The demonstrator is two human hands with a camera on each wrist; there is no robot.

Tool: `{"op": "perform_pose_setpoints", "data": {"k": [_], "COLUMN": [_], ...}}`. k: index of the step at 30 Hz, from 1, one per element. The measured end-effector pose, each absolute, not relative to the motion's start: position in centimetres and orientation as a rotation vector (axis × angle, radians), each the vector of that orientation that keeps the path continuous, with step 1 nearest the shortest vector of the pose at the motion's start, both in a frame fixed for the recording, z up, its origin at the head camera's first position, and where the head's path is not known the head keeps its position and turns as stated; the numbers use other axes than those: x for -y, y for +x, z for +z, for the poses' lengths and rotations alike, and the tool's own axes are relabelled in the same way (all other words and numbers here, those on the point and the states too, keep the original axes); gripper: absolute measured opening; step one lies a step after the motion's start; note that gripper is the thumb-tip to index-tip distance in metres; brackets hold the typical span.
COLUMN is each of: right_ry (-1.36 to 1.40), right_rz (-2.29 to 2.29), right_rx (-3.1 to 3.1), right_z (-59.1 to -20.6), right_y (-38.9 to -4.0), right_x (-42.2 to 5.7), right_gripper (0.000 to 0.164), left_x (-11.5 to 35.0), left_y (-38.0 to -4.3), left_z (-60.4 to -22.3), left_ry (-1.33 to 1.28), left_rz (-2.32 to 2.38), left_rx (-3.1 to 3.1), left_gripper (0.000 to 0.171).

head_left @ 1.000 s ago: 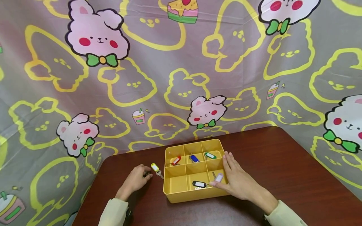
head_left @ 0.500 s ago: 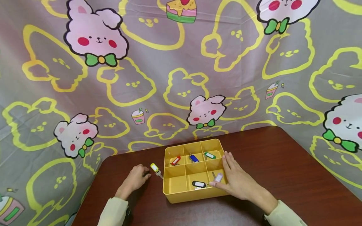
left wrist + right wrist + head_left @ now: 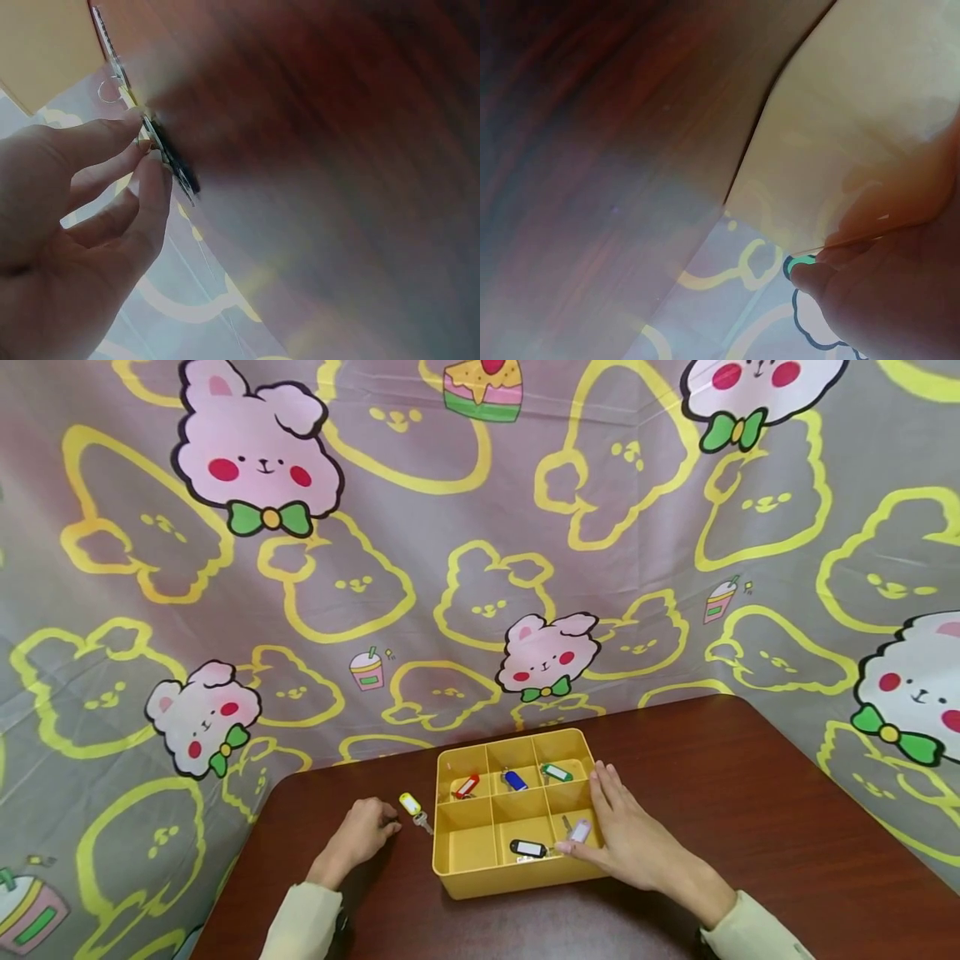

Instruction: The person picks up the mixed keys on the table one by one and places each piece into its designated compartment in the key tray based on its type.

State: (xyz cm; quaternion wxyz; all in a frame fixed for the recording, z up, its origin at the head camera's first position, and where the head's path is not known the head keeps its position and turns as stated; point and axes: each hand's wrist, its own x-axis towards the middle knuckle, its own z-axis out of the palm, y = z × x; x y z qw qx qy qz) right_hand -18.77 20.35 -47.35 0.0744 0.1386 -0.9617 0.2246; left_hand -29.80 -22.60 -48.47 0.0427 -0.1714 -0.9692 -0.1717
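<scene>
A yellow six-compartment box (image 3: pixel 525 881) stands on the table. My right hand (image 3: pixel 637 839) rests along its right side, fingers straight, the thumb reaching over the near right corner. To the box's left, my left hand (image 3: pixel 360 835) is low on the table. Its thumb and fingers pinch a key (image 3: pixel 169 157) with a small ring and a dark part, seen in the left wrist view; the fingers mostly cover it in the head view. Between hand and box lies another key with a yellow tag (image 3: pixel 410 804).
Tagged keys lie in the box: a red tag (image 3: pixel 467 786), a blue tag (image 3: pixel 515 781) and a green tag (image 3: pixel 557 772) in the far row. A black tag (image 3: pixel 528 848) and a pale purple tag (image 3: pixel 580 832) are in the near row. A patterned cloth (image 3: pixel 450 635) hangs behind the table.
My left hand has shifted slightly, and the dark key visible by its fingertips a second ago is now hidden by the fingers in the head view. The right hand and box stay put.
</scene>
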Motion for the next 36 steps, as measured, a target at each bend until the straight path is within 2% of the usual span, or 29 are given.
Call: {"op": "perform_pose_setpoints", "data": {"k": [36], "right_ry": [0.405], "right_rz": [0.695], "right_rx": [2.901], "right_z": [-47.10], "right_y": [-18.68], "right_x": [-20.39], "right_gripper": [0.121], "left_x": [23.07], "left_y": [-29.36], "left_z": [-48.04], "left_ry": [-0.433], "left_rz": [-0.616], "left_rx": [2.977], "left_gripper": [0.013]}}
